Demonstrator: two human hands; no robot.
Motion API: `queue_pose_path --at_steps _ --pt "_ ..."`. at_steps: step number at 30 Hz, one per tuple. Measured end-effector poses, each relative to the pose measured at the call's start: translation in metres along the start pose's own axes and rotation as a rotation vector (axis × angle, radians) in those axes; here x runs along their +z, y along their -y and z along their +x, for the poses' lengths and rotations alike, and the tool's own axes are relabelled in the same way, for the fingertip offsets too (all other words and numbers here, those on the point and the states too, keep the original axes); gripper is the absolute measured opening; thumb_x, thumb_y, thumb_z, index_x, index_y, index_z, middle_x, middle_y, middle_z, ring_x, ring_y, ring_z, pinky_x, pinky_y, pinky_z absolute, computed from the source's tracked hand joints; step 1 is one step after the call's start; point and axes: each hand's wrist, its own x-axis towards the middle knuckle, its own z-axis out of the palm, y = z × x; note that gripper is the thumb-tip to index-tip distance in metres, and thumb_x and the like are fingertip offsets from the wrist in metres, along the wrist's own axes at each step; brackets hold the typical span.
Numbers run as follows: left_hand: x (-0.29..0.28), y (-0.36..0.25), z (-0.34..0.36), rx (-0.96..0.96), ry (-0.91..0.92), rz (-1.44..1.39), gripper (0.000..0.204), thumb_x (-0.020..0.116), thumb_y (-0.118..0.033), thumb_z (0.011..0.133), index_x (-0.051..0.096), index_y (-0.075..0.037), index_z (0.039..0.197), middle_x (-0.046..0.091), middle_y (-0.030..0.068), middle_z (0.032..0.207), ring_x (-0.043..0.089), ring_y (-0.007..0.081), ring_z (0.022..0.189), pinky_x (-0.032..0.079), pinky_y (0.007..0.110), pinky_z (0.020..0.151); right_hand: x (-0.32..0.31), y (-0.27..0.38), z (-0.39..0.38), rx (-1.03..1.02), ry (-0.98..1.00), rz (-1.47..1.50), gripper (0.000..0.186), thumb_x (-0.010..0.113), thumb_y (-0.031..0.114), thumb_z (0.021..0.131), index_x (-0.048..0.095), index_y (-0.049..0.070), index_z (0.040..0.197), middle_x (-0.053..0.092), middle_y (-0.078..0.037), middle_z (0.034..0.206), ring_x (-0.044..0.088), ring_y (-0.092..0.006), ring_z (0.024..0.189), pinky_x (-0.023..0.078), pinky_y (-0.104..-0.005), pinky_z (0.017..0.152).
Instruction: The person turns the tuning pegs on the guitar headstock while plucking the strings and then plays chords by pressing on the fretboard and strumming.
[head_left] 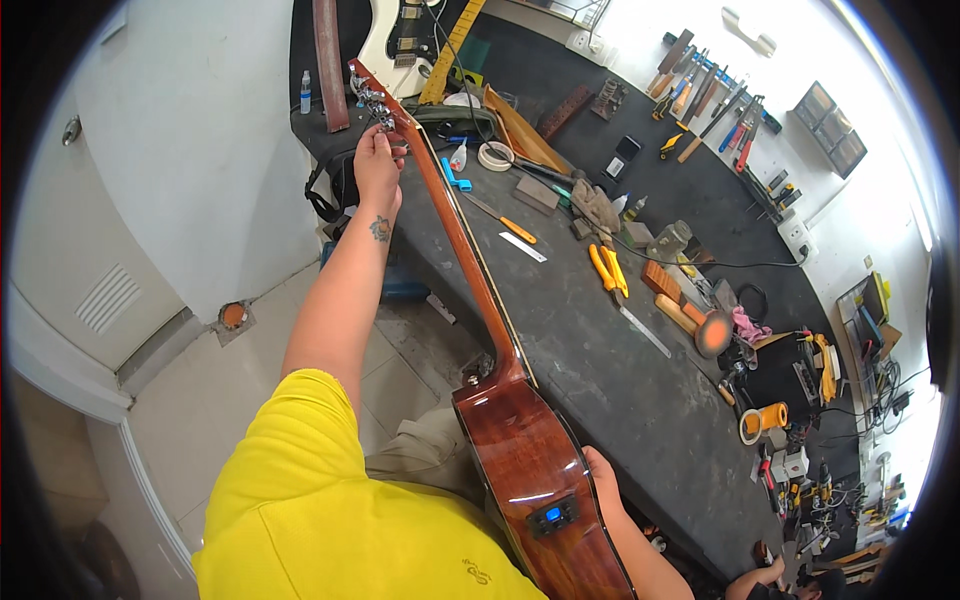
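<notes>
So the acoustic guitar (505,425) is just off the near edge of the black workbench (625,400), body angled down between it and the person, neck (466,250) running along that same edge. The left hand (378,168) is up at the headstock (406,120), over the bench's far-left end, thumb and fingers pinched at one of the chrome tuning pegs (384,122). The right hand (605,480) is against the body on the bench side; its fingers are mostly hidden, so can't tell if it's gripping or just resting.

Looks like peg work to me. Best bet imo: small, slow turns, body steady, and don't let the neck knock the bench edge. I'd also mind the orange-handled knife (518,230) lying on the bench by the neck.

Pretty guitar tbh: glossy reddish-brown wood, dark edging, bright reflections, and a little black control panel (552,515) with a lit blue screen.
</notes>
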Motion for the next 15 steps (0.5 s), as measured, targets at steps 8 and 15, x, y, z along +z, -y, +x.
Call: queue_pose_path --at_steps 8,15 --pt "-0.01 0.0 0.005 -0.181 0.121 -0.291 0.02 0.047 -0.026 0.11 0.055 -0.016 0.126 0.064 0.0016 0.106 0.058 0.0156 0.088 0.048 0.036 0.077 -0.001 -0.002 0.002 -0.016 -0.006 -0.039 0.01 0.063 0.01 0.102 0.058 0.004 0.095 0.06 0.004 0.084 0.051 -0.003 0.074 0.043 -0.0208 0.065" --pt "-0.009 -0.006 0.008 -0.27 0.217 -0.426 0.024 0.038 -0.03 0.112 0.056 -0.016 0.119 0.064 0.0018 0.106 0.055 0.0209 0.097 0.046 0.047 0.088 -0.001 -0.002 0.002 -0.015 -0.01 -0.07 0.01 0.064 0.01 0.102 0.059 0.004 0.096 0.059 0.004 0.083 0.051 -0.0028 0.073 0.043 -0.0204 0.065"
